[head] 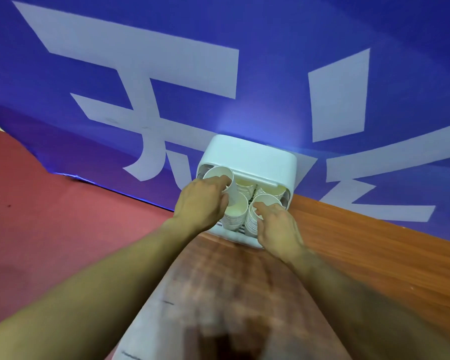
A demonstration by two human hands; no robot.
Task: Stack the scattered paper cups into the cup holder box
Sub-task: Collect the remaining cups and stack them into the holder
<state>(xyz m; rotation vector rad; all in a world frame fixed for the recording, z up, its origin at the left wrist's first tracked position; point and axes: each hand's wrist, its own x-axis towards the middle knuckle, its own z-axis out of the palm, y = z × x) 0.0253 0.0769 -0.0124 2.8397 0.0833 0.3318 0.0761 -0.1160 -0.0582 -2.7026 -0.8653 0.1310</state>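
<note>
Our left hand (pixel 202 201) grips a single white paper cup (pixel 220 175), fingers curled round its side wall, cup tilted w/ its mouth toward us. It sits just above the front-left stack of white paper cups (pixel 235 214) inside the white rounded plastic cup holder box (pixel 247 154), bottom end at that stack's rim; can't tell if it's seated yet. Our right hand (pixel 277 224) lies spread, fingers roughly straight, fingertips (pixel 257 205) touching the rim of the front-right cup stack (pixel 251 222), gripping nothing. Two more cup stacks (pixel 246 188) show at the box's back, partly hidden. Box stands at the far end of the brown wood-grain table (pixel 348 242), against a blue banner w/ big white characters (pixel 166 61). Red surface (pixel 50 203) to the left.
</note>
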